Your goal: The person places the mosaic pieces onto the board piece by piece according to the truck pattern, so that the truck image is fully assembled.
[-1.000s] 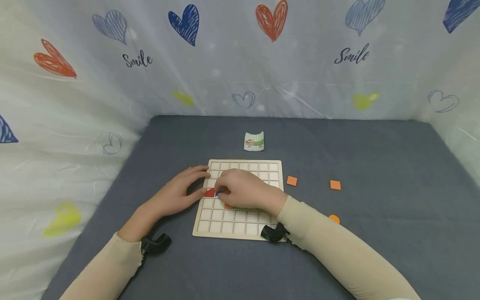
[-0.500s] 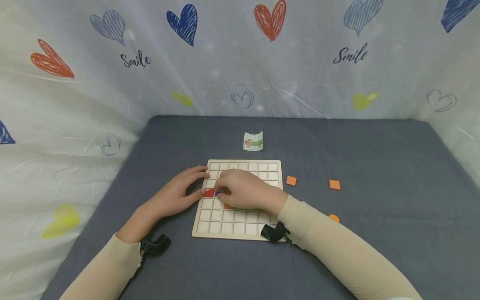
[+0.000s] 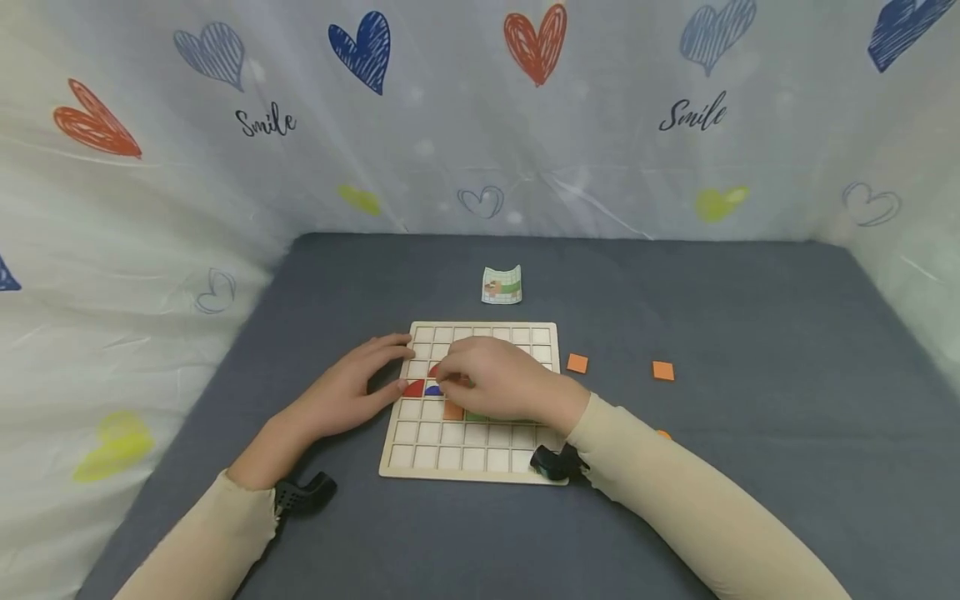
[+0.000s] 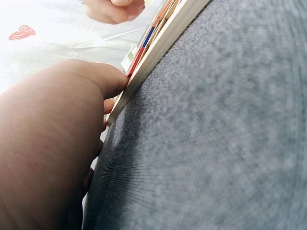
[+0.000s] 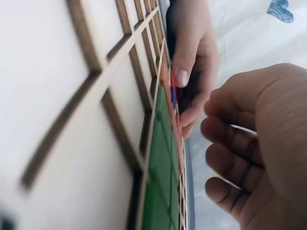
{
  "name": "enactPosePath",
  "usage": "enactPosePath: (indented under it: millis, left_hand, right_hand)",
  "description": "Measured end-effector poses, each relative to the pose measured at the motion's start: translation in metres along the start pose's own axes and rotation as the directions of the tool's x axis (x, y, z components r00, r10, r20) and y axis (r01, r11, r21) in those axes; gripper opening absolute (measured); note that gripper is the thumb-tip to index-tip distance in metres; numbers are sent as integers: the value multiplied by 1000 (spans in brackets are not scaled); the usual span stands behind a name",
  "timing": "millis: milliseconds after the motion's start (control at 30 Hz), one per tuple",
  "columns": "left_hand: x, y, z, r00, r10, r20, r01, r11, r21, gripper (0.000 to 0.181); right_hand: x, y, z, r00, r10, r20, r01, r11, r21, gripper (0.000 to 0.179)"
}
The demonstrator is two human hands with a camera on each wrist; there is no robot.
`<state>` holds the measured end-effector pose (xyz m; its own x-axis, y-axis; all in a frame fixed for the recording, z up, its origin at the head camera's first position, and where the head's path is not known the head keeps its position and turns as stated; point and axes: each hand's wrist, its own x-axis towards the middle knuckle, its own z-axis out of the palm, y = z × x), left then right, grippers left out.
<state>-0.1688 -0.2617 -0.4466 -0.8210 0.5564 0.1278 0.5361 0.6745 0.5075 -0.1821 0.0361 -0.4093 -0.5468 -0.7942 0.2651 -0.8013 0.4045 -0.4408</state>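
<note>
A pale wooden grid board (image 3: 425, 457) lies on the grey cloth. At its left edge rests my left hand (image 3: 337, 390), fingers extended and thumb beside a red curved piece (image 3: 413, 389). Just right of that piece sits a blue one (image 3: 432, 390), with another red piece (image 3: 434, 370) above. My right hand (image 3: 495, 379) hovers over the board's middle, its fingers loosely bent. In the right wrist view nothing shows between thumb and fingers. Below that hand lie an orange tile (image 3: 453, 410) and green pieces (image 5: 159, 158), partly covered in the head view.
A small picture card (image 3: 502, 286) lies behind the board. To the right are two orange square tiles, one near (image 3: 577, 363) and one farther off (image 3: 663, 371). A round orange piece (image 3: 664, 434) is mostly hidden by the right sleeve. A patterned curtain hangs behind.
My right hand has lifted off the blue piece and shifted slightly right, uncovering more of the blue piece and the upper red one. The left hand stays at the board's edge.
</note>
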Motion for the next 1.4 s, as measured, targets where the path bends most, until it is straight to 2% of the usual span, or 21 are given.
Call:
enactPosePath:
  millis: [200,400,667,867,1200,1400]
  left_hand:
    - [4,1,2,1000,8,-2,-8,1000,5,51]
    - [1,1,2,1000,-16,-1,16,1000,12,52]
    - [-1,1,2,1000,-28,-4,28,999,22,54]
    - [0,3,2,999,-36,3,36,999,25,55]
    - [2,4,2,999,-34,5,34,999,23,54]
    - [1,3,2,999,-42,2,42,999,24,54]
  right_hand:
    - [-15,6,-12,999,36,-9,-36,999,-9,13]
    - [-27,12,-24,997,62,-46,-63,998,-27,15]
    - [-57,28,-42,987,127,-101,-131,991,-33,15]
    - [-93,40,-50,969,217,-117,-223,974,-39,14]
    - [-152,49,-62,943,296,-152,-312,946,-92,14]
    - [-184,57,-75,930,279,-241,-319,936,-148,16]
